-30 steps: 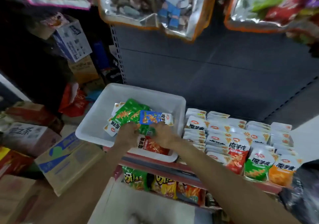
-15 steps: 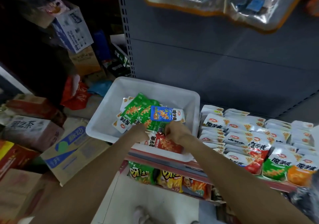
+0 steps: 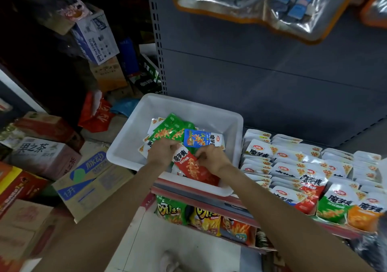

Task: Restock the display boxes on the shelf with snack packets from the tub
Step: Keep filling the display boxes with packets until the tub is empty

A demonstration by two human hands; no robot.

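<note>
Inside the white tub (image 3: 134, 146) on the shelf (image 3: 209, 196), both hands have stayed among the packets, left hand (image 3: 162, 152) now gripping green packets (image 3: 167, 131), right hand (image 3: 211, 158) pinching the red packet (image 3: 192, 167), so sorting continues and the display boxes (image 3: 293, 167) await restocking.

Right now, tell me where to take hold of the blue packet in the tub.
Pinch the blue packet by its white right-hand end, coming from above and the right. It lies flat on top of the green packets, that end free, and the right hand is just below it.
</note>
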